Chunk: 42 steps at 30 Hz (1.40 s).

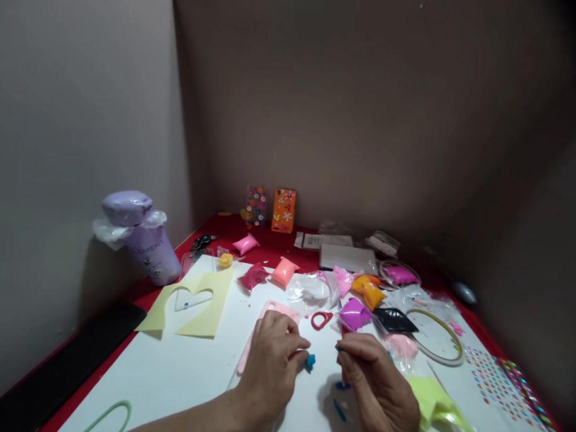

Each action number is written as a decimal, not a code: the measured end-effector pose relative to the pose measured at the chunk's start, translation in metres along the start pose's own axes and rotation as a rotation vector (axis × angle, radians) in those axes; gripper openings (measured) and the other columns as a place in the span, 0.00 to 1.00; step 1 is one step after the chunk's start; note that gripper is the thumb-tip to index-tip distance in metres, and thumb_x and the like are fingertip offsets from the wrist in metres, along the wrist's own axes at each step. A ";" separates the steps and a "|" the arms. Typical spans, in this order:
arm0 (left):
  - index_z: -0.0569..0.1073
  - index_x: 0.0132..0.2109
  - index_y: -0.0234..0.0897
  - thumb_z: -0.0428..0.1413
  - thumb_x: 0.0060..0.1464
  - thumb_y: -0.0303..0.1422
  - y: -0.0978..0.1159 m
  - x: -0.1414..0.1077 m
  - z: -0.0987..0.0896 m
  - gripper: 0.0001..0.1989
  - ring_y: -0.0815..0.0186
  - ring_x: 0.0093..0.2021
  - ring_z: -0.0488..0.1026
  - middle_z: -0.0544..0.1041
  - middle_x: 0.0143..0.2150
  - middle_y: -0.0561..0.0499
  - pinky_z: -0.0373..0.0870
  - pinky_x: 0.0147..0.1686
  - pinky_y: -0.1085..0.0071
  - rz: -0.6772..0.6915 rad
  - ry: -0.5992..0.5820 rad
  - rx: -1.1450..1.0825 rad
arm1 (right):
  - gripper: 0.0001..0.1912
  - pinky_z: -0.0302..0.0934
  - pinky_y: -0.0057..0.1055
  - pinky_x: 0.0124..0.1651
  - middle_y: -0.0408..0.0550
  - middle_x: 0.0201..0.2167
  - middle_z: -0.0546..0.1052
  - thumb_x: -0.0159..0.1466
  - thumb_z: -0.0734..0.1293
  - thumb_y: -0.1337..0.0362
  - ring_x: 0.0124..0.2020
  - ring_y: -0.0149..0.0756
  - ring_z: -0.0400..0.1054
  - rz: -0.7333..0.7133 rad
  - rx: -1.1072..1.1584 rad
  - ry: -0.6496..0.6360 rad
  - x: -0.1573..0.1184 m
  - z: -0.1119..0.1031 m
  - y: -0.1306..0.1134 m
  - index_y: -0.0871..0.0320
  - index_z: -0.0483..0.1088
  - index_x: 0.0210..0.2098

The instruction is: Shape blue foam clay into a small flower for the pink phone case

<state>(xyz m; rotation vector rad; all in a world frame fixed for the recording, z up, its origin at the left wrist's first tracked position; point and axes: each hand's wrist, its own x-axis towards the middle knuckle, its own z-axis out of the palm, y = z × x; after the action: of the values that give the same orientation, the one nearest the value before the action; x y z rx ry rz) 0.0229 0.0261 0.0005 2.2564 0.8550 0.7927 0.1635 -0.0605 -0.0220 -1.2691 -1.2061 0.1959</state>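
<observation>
My left hand (273,360) is closed over the edge of a pink phone case (245,359), partly hiding it. At its thumb tip is a small blue clay piece (310,362), lobed like a flower. To the right, my right hand (376,386) pinches thumb and forefinger together on a tiny bit of blue clay (339,349). Darker blue clay strips (340,409) lie on the white sheet (310,406) beside that hand. A red ring-shaped piece (320,320) sits just beyond the hands.
Beyond my hands lie several clay packets, among them a purple one (355,314) and an orange one (368,290). An embroidery hoop (435,338) and gem stickers (504,384) are at right. Cut yellow paper (204,320) and a lilac cup (149,255) stand left. An orange phone case (284,211) leans at back.
</observation>
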 end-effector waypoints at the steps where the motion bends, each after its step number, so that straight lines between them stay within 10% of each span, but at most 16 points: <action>1: 0.78 0.32 0.41 0.55 0.51 0.25 0.001 0.000 -0.001 0.08 0.59 0.38 0.62 0.71 0.32 0.47 0.57 0.39 0.62 -0.004 -0.006 -0.012 | 0.04 0.66 0.26 0.32 0.51 0.35 0.71 0.62 0.64 0.68 0.37 0.35 0.68 0.007 0.006 0.001 -0.001 0.000 0.000 0.57 0.69 0.37; 8: 0.77 0.36 0.39 0.52 0.55 0.28 0.007 0.001 -0.011 0.08 0.59 0.41 0.63 0.72 0.34 0.46 0.59 0.42 0.64 0.005 0.057 -0.190 | 0.04 0.68 0.29 0.34 0.50 0.34 0.72 0.62 0.63 0.68 0.34 0.35 0.69 -0.007 -0.002 -0.026 0.000 0.001 0.001 0.58 0.68 0.36; 15: 0.76 0.34 0.36 0.51 0.57 0.34 0.011 -0.006 -0.013 0.10 0.63 0.37 0.66 0.73 0.30 0.47 0.59 0.40 0.68 0.035 -0.142 -0.307 | 0.13 0.67 0.28 0.34 0.47 0.32 0.73 0.59 0.62 0.76 0.34 0.34 0.70 -0.202 -0.066 -0.132 -0.001 0.000 -0.005 0.55 0.65 0.41; 24: 0.74 0.29 0.33 0.58 0.51 0.37 0.012 -0.008 -0.010 0.10 0.68 0.30 0.65 0.68 0.29 0.51 0.61 0.32 0.72 -0.370 -0.202 -0.695 | 0.15 0.65 0.29 0.35 0.50 0.37 0.72 0.62 0.59 0.73 0.38 0.36 0.68 -0.202 -0.073 -0.014 -0.016 0.015 0.004 0.55 0.65 0.47; 42: 0.71 0.29 0.33 0.54 0.54 0.38 0.012 -0.008 -0.014 0.13 0.70 0.30 0.64 0.68 0.29 0.51 0.60 0.32 0.73 -0.242 -0.206 -0.623 | 0.16 0.64 0.27 0.30 0.51 0.32 0.69 0.60 0.57 0.78 0.33 0.34 0.66 -0.355 -0.048 -0.262 0.004 0.001 0.001 0.59 0.64 0.45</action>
<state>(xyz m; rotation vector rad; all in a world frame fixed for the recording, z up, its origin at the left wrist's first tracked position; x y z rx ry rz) 0.0130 0.0175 0.0154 1.6159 0.6517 0.5949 0.1646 -0.0569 -0.0206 -1.0700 -1.6483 0.0735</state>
